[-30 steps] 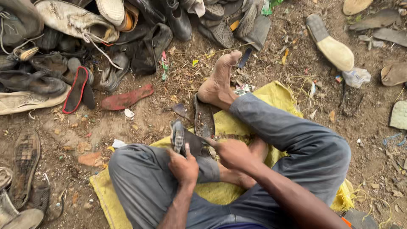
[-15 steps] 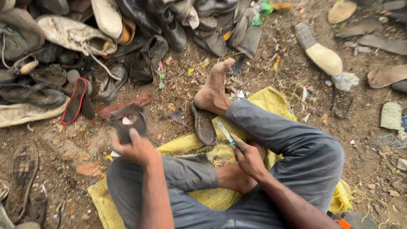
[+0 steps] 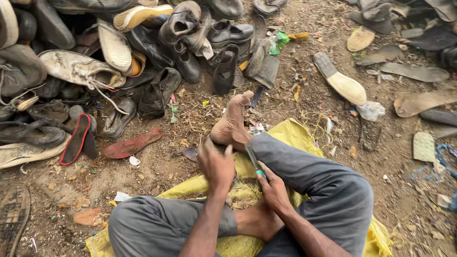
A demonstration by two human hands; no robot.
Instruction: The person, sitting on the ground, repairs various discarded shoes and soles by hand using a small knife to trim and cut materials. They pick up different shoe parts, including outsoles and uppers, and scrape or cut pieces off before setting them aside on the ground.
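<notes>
I'm looking down at the knife (image 3: 252,162), a thin blade with a green handle end, standing tilted between my bent leg and my hands. My right hand (image 3: 273,188) is curled tight round its handle, knuckles up, wrist coming in from the lower right. My left hand (image 3: 216,166) sits just beside it, fingers bent down over a dark shoe piece (image 3: 232,178) on the yellow sack (image 3: 304,138); I can't quite tell whether it's gripping or only pressing, since the hand hides most of it. The forearm runs straight up from the bottom edge. The sack is woven plastic, crumpled and dusty, spread on the bare dirt ground (image 3: 390,185) under my grey trousers (image 3: 328,185). My bare foot (image 3: 233,123), caked in dust, points away past the sack's edge. Further out on the left there's a heap of worn shoes (image 3: 157,52), black leather and scuffed white ones, with a red insole (image 3: 133,143) lying flat in front. On the right, loose soles (image 3: 340,78) are scattered, tan and grey, well apart from one another.
</notes>
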